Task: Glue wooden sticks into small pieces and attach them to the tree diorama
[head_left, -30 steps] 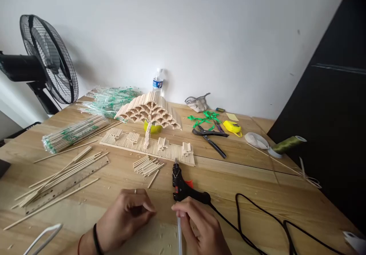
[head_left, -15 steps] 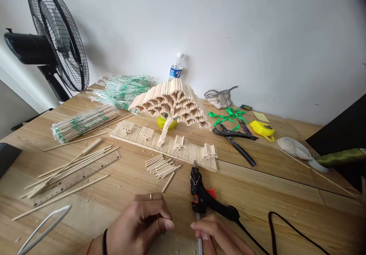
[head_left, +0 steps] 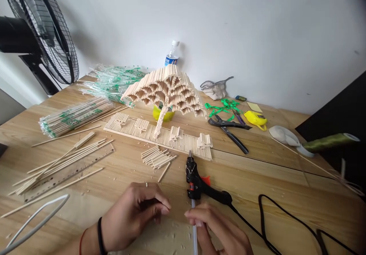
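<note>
My left hand [head_left: 134,213], with a ring and a dark wristband, is above the near part of the table, thumb and forefinger pinched together. Whatever it may hold is too small to make out. My right hand [head_left: 219,228] has its fingers curled together over the clear glue stick [head_left: 195,239] at the back of a black glue gun [head_left: 193,175]; whether they touch the stick is unclear. The gun lies on its side, nozzle towards a stick model [head_left: 168,87] shaped like a tree on a slatted base. Short cut sticks [head_left: 158,157] lie left of the nozzle.
Long sticks [head_left: 57,161] and a clear ruler [head_left: 85,161] lie on the left, below a bagged stick bundle [head_left: 76,116]. Pliers [head_left: 230,133], a yellow tape measure [head_left: 255,119] and green ribbon [head_left: 225,105] lie right of the model. A black cord [head_left: 248,224] runs right; a fan [head_left: 42,30] stands left.
The view has shifted, moving the table's things slightly up and left in the picture. Both hands keep nearly the same curled pose beside the glue gun, which still lies in place.
</note>
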Motion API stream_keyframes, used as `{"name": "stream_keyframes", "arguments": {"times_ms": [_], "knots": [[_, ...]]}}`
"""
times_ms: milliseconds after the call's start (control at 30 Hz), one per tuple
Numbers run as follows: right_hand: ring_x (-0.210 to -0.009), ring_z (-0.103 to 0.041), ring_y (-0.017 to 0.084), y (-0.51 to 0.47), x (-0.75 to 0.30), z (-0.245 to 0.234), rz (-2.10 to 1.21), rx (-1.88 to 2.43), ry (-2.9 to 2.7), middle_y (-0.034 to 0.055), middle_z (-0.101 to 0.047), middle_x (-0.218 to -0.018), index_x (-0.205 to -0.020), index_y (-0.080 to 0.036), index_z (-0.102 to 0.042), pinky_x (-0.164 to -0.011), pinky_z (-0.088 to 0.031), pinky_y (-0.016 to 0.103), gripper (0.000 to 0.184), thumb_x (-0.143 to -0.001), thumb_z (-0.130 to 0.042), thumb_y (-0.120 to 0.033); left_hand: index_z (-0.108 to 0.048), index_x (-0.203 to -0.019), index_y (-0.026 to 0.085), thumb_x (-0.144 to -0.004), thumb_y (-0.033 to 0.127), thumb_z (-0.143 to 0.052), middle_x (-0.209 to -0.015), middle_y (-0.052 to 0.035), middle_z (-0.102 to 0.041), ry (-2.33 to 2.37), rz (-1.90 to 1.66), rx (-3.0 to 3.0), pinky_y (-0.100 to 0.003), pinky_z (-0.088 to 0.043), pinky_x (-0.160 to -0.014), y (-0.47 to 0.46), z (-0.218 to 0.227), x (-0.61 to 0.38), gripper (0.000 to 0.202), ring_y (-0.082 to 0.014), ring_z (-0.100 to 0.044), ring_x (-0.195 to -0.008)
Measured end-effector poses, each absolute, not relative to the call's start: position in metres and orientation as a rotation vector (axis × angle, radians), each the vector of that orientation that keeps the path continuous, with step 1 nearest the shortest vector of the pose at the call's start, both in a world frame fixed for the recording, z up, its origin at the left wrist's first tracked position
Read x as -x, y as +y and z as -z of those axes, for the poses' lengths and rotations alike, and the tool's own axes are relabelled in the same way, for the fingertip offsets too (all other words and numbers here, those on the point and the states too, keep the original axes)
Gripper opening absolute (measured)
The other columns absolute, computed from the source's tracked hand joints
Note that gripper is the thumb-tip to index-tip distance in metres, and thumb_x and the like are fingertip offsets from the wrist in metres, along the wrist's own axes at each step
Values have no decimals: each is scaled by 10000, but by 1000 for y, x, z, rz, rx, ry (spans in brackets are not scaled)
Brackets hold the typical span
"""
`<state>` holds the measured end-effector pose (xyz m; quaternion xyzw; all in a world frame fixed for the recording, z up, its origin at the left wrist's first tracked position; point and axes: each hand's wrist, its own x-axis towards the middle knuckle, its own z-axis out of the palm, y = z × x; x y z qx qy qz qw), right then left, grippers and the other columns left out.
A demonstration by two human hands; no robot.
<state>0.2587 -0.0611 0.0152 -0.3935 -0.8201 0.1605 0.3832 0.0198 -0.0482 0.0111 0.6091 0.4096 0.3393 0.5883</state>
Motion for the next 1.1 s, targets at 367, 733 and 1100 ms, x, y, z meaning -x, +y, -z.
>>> {"name": "stream_keyframes", "arguments": {"times_ms": [367, 733, 1100], "knots": [[-678, -692, 135, -62, -261, -15, -446, 996, -2096, -3, -677, -754, -1056, -203, -652, -671, -559, 225, 272, -957, -491, -7, -793, -944, 139, -1017, 359, -624, -858, -89, -776, 903, -789, -1410, -224, -533, -649, -44, -17, -19, 287, -117, -652, -652], [-750, -554, 188, -65, -252, -25, -325, 875, -2315, 64, -663, -827, -922, -163, -686, -704, -511, 329, 265, -895, -506, 29, -693, -752, 152, -962, 325, -704, -698, -13, -669, 966, -775, -1600, -205, -423, -596, -46, -15, -17, 272, -106, -554, -638], [-648, -468, 163, -79, -247, -24, -349, 910, -2408, 1, -536, -656, -666, -210, -530, -595, -429, 295, 247, -813, -493, -14, -717, -848, 181, -1026, 208, -598, -783, -8, -718, 901, -772, -1763, -203, -488, -678, -44, -18, -16, 216, -110, -651, -708]]}}
